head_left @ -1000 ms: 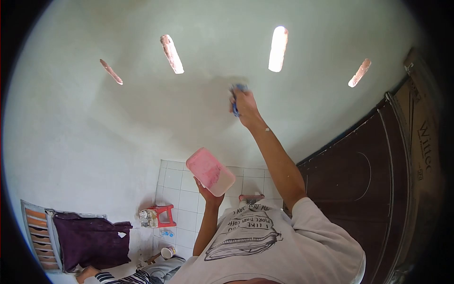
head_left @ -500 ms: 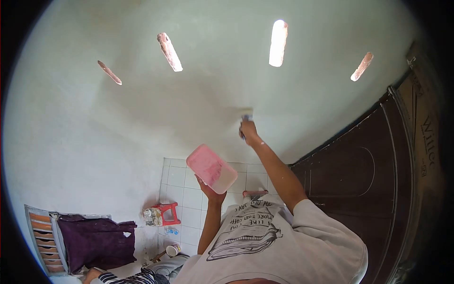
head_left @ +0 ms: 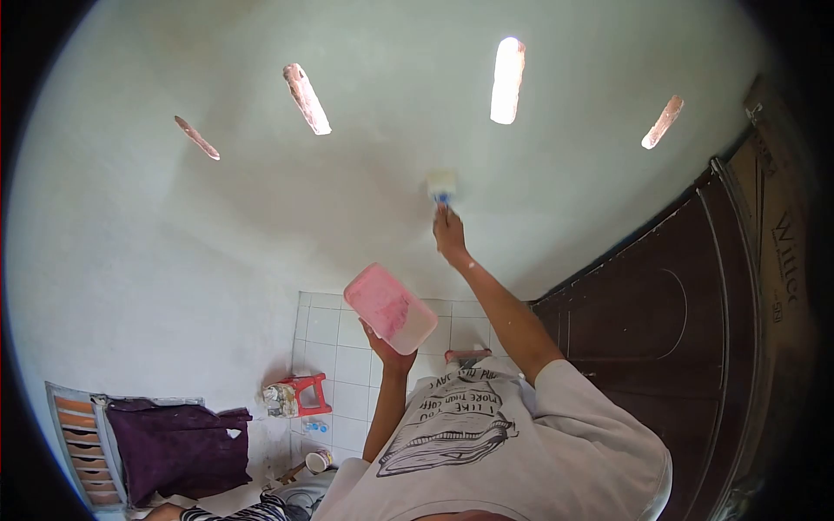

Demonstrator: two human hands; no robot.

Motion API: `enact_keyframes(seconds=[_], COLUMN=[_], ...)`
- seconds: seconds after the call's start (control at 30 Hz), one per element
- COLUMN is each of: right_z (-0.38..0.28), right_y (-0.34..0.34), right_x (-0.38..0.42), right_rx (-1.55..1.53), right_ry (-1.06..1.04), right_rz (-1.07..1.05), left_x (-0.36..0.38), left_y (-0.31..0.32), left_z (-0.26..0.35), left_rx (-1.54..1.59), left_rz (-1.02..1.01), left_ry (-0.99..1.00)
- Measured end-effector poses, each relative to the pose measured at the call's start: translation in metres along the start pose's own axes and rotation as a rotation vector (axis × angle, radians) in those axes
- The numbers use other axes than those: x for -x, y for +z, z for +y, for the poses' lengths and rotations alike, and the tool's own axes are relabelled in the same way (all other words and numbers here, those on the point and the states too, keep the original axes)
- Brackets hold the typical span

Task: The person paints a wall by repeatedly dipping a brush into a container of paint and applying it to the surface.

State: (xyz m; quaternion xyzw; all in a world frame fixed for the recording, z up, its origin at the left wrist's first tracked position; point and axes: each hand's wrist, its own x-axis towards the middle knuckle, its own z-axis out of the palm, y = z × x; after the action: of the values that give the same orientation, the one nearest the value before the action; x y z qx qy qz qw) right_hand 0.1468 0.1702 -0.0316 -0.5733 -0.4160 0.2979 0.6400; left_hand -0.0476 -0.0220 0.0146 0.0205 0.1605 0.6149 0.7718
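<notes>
Gripping a brush (head_left: 442, 191), the right hand (head_left: 449, 234) is pointing its bristles (head_left: 441, 181) away from the wall's bottom edge (head_left: 323, 291); the left hand (head_left: 396, 354) is holding a pink tub (head_left: 387, 304) below-left.

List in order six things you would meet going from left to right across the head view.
Cloth, red stool, tub, brush, door, carton.

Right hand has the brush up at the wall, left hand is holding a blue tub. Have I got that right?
Not quite: the head view shows the tub in the left hand is pink, not blue. The right hand does have the brush up at the wall.
</notes>
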Motion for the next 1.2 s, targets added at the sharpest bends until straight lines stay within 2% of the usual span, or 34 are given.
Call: enact_keyframes(seconds=[0.07, 0.1, 0.17, 0.23, 0.3, 0.37, 0.4, 0.47, 0.5, 0.53, 0.6, 0.67, 0.7, 0.77, 0.8, 0.87, 0.93, 0.97, 1.03, 1.07, 1.13, 1.2], right_z=[-0.012, -0.023, -0.05, -0.13, -0.222, -0.283, -0.282, -0.275, -0.25, -0.206, -0.062, -0.043, -0.031, -0.004, -0.053, -0.14, -0.239, -0.268, -0.3, -0.287, -0.22, -0.083], right_y=[-0.018, -0.017, -0.012, -0.005, -0.004, -0.003, -0.003, -0.004, -0.005, -0.005, 0.001, -0.017, -0.023, -0.028, -0.022, -0.023, -0.025, -0.024, -0.019, -0.018, -0.014, -0.007], right_x=[0.028, 0.025, 0.005, -0.029, -0.023, -0.009, -0.008, -0.007, -0.008, -0.011, -0.012, 0.022, 0.02, 0.009, 0.002, -0.029, -0.03, -0.024, -0.015, -0.016, -0.02, -0.024], right_rx=[-0.21, -0.211, -0.362, -0.496, -0.603, -0.469, -0.469, -0.337, -0.259, -0.18, 0.231, 0.192, 0.193, -0.172, -0.003, -0.464, -0.438, -0.44, -0.18, -0.181, -0.152, 0.133], right_ry=[0.621, 0.596, 0.736, 0.636, 0.598, 0.273, 0.271, 0.105, 0.107, 0.108, -0.347, 0.499, 0.49, 0.787, 0.593, 0.53, 0.333, 0.326, 0.053, 0.053, 0.11, -0.233], right_rz=[-0.172, -0.176, -0.129, -0.122, -0.135, -0.214, -0.218, -0.239, -0.205, -0.171, 0.1, -0.1, -0.102, -0.215, -0.133, -0.213, -0.291, -0.287, -0.243, -0.24, -0.233, -0.049], left_x=[0.008, 0.009, 0.012, 0.011, 0.009, 0.006, 0.004, -0.003, -0.003, -0.003, 0.0, 0.002, 0.002, 0.006, 0.002, -0.005, -0.006, -0.007, -0.011, -0.011, -0.011, -0.012], left_y=[-0.005, -0.005, -0.005, -0.001, 0.001, 0.004, 0.002, -0.001, -0.001, 0.0, 0.002, 0.007, 0.007, 0.004, -0.002, -0.016, -0.009, -0.005, 0.002, 0.003, 0.002, 0.006], left_z=[0.005, 0.007, 0.009, 0.01, 0.01, 0.009, 0.008, 0.006, 0.006, 0.005, 0.006, 0.007, 0.007, 0.009, 0.009, 0.006, 0.001, -0.001, -0.003, -0.005, -0.006, -0.005], left_rx=[-0.142, -0.136, -0.091, -0.071, -0.055, -0.032, -0.031, -0.018, -0.017, -0.044, -0.073, -0.108, -0.104, -0.077, -0.075, -0.095, -0.11, -0.127, -0.131, -0.132, -0.11, -0.09], left_rz=[0.001, -0.023, -0.02, -0.024, -0.005, 0.015, 0.013, 0.004, 0.002, -0.004, -0.013, -0.034, -0.042, -0.049, -0.063, -0.106, -0.108, -0.102, -0.115, -0.118, -0.127, -0.146], left_ry=[0.075, 0.084, 0.046, 0.038, 0.019, 0.007, 0.011, 0.028, 0.031, 0.028, 0.03, 0.062, 0.067, 0.025, 0.027, 0.012, 0.014, 0.02, 0.025, 0.031, 0.02, 0.013])
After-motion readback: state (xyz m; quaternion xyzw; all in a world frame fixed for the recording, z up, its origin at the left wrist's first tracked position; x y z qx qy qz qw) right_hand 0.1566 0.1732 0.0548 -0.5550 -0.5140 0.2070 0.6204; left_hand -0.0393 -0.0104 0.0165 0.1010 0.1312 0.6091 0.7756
